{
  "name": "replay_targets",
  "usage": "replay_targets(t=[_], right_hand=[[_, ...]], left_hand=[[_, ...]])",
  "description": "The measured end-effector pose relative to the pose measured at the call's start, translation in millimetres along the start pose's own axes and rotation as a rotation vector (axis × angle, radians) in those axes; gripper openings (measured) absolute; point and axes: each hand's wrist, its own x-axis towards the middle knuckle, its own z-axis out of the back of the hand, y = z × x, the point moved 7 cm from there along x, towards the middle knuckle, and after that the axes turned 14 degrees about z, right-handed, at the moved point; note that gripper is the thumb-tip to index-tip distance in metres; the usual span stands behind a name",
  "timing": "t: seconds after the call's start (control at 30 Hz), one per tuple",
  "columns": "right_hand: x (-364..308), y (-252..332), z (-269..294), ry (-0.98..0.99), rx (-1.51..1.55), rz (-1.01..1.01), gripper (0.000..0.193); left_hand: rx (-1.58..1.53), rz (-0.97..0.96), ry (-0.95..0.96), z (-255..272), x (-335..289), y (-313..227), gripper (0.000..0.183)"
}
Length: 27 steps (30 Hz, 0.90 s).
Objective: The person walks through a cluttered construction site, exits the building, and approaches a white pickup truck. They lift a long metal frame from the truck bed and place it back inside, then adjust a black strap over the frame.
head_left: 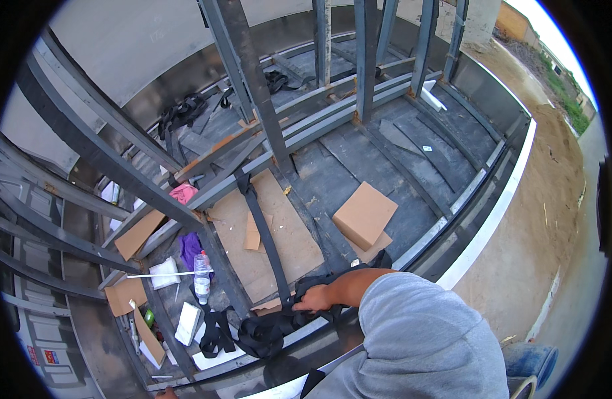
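My right hand (pixel 312 298), at the end of a grey-sleeved arm, reaches over the side of a truck bed. Its fingers are closed on a black webbing strap (pixel 269 243), at the strap's near end. From there the strap runs away across a flat cardboard sheet (pixel 299 247) to a metal rail. Loose coils of black webbing (pixel 261 334) lie beside this hand along the near edge. Only a small part of my left hand (pixel 165 394) shows at the bottom edge, by the side wall; its fingers are mostly out of sight.
Upright metal posts (pixel 366 60) and a long rail (pixel 319 133) cross the bed. A cardboard box (pixel 366 214) stands right of the sheet. To the left lie a plastic bottle (pixel 201 279), purple cloth (pixel 190 249), a white packet (pixel 164 273) and cardboard pieces. Sandy ground (pixel 552 173) lies outside.
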Motion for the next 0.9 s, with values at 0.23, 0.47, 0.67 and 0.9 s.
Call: replay_targets(t=[0.23,0.47,0.67,0.9], right_hand=[[-2,5,4,0.006,-0.039,0.019,0.066],[1,-3,-4,0.009,-0.037,0.001,0.064],[2,-7,-7,0.006,-0.010,-0.010,0.069],[2,-5,-5,0.043,-0.015,-0.042,0.072]], left_hand=[[0.003,0.076,-0.027,7,-11,-2,0.078],[-0.159,0.040,-0.296,-27,49,28,0.051],[-0.179,0.127,-0.232,-18,28,22,0.052],[-0.126,0.152,-0.179,-13,23,19,0.055]])
